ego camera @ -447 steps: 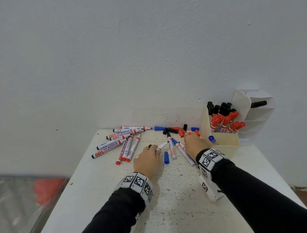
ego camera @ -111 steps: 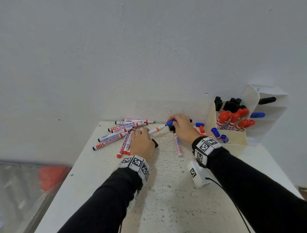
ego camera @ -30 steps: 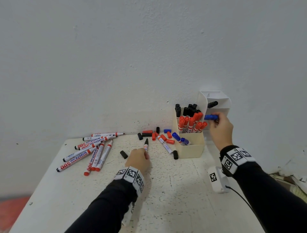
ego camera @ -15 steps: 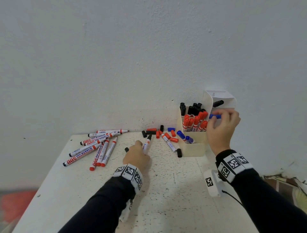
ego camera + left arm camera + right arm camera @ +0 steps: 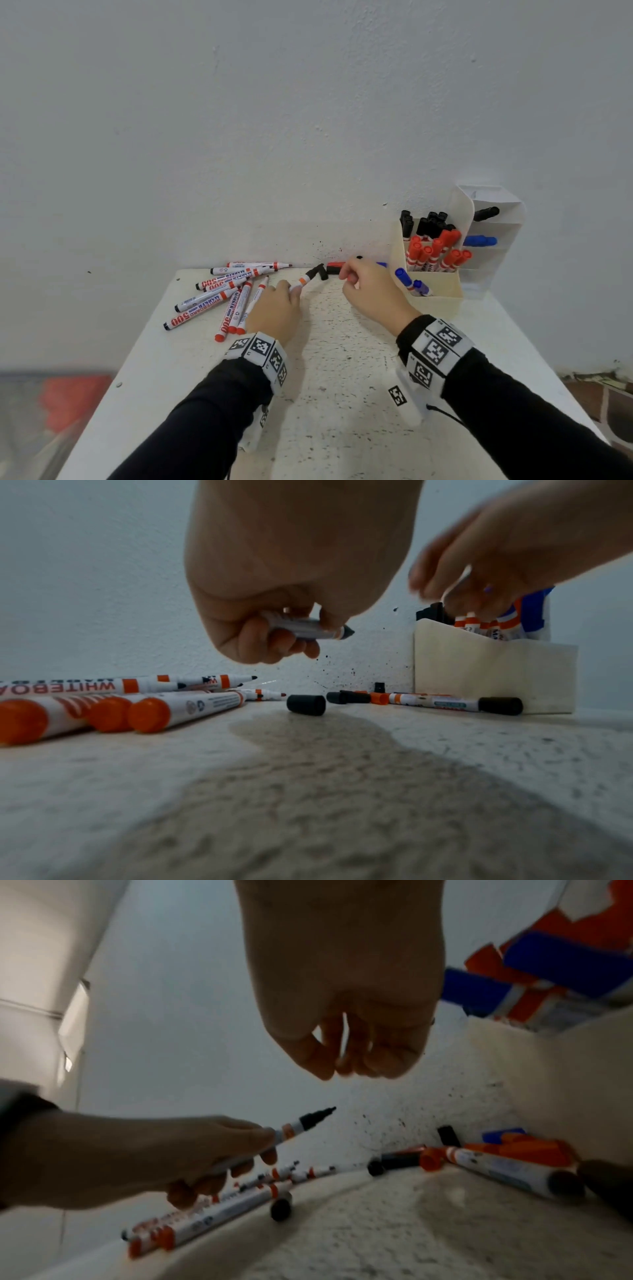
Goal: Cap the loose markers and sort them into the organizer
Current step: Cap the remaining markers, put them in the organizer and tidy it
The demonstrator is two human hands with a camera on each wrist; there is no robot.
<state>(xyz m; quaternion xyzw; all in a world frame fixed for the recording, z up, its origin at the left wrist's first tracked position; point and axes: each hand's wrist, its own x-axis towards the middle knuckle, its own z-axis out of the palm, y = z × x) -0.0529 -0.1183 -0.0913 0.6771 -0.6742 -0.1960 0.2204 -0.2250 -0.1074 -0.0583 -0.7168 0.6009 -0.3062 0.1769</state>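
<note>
The left hand [image 5: 274, 310], left of centre in the head view, grips an uncapped black marker [image 5: 306, 278]. In the left wrist view its fingers [image 5: 274, 642] curl round the barrel and the thumb presses it from above, and the black tip points to the right of the frame. The marker is lifted off the table [image 5: 342, 394]; the right wrist view shows it slanting up to the right.

The right hand [image 5: 371, 294] is at the centre of the head view, above the loose caps by the wall. Its fingers are bent with the tips drawn close together; in the right wrist view the fingertips [image 5: 377, 1066] bunch together and nothing shows between them, though the picture is blurred. It touches neither the marker nor the table there.

On the table below, a black cap [image 5: 306, 705] lies just under the left hand. More black caps [image 5: 347, 697] and an orange one lie further right, beside a capped marker [image 5: 452, 703] that rests along the foot of the organizer [image 5: 435, 299]. A pile of markers [image 5: 222, 294] lies on the table at the left of the head view. The organizer stands at the right, against the wall, holding black, red and blue markers upright in its compartments.
</note>
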